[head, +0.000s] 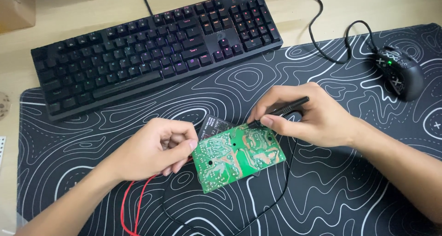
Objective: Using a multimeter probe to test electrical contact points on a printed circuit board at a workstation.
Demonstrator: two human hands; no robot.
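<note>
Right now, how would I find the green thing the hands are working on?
Find the black desk mat with white wavy lines, below the keyboard. In its middle, between the left hand and right hand, lies the circuit board. It is the only bright green flat rectangle there, covered in silver solder dots.

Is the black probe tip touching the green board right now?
Touching. The head view shows the probe, pinched in the right hand, with its tip meeting the board at the top edge, no gap visible.
</note>
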